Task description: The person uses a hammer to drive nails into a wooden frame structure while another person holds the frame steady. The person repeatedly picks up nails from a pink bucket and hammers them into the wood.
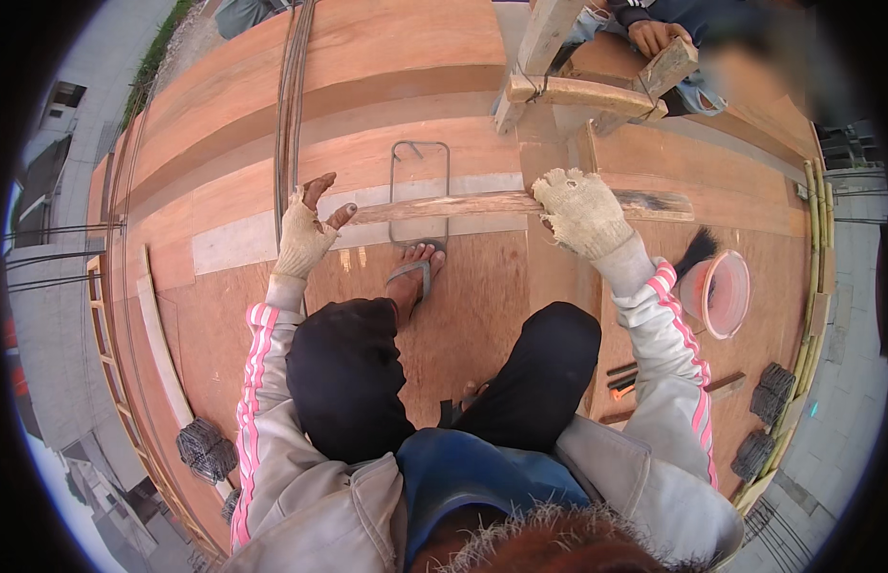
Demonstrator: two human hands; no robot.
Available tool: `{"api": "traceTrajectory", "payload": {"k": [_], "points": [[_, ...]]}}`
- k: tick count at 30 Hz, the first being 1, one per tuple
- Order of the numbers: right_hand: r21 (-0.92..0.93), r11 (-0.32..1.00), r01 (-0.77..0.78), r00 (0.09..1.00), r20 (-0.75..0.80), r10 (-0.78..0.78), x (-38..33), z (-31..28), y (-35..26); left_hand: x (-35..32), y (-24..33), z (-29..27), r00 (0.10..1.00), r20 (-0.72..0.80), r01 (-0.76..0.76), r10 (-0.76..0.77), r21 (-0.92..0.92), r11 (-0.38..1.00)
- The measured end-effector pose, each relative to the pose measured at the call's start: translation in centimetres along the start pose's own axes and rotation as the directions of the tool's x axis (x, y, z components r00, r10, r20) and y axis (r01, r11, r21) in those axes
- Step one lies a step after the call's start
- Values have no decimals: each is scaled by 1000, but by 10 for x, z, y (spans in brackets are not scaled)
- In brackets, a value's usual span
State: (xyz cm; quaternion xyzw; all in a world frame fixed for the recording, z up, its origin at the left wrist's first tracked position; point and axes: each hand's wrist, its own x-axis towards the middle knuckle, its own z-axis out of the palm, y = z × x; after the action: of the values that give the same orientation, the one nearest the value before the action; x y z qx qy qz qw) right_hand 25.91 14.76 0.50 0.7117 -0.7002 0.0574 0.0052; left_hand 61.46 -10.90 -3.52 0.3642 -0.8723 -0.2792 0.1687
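My right hand [582, 215], in a worn, cream knitted glove, is closed over a narrow wooden strip [444, 207]. The strip lies roughly level across in front of me; its right end, dark-stained, sticks out past the glove. At the strip's left end is my left hand [308, 229], gloved the same way with bare fingertips, thumb and forefinger apart. The thumb tip is close to the wood; whether it touches I cannot tell. Beneath the strip a bent steel rod loop [394, 172] rests on the plywood, near my sandalled foot [415, 277].
Long steel bars [293, 105] run away beside my left hand. A wooden frame [587, 94] stands far right, with another person's hand [659, 36] on it. Right of me are a pink bucket [726, 294], a black brush [695, 250] and wire-mesh bundles [772, 392]. Plywood steps rise ahead.
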Motion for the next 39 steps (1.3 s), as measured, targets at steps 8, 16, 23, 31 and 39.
{"api": "traceTrajectory", "payload": {"k": [8,16,23,31,39], "points": [[-97,962,256,950,-160,-269,90,-66,-49,44,92,40,922,351,-185,163,31,982],[290,953,-84,741,-621,254,37,-109,2,119,10,1,986,60,166,-156,-232,959],[618,768,-170,713,-460,529,84,-70,119,211,21,35,988,146,-17,58,-268,963],[828,553,97,645,-475,598,171,-100,126,236,-23,105,944,236,-199,232,-157,967],[786,597,-158,535,-440,721,172,-114,108,252,-31,98,897,192,-376,399,-145,915]]}}
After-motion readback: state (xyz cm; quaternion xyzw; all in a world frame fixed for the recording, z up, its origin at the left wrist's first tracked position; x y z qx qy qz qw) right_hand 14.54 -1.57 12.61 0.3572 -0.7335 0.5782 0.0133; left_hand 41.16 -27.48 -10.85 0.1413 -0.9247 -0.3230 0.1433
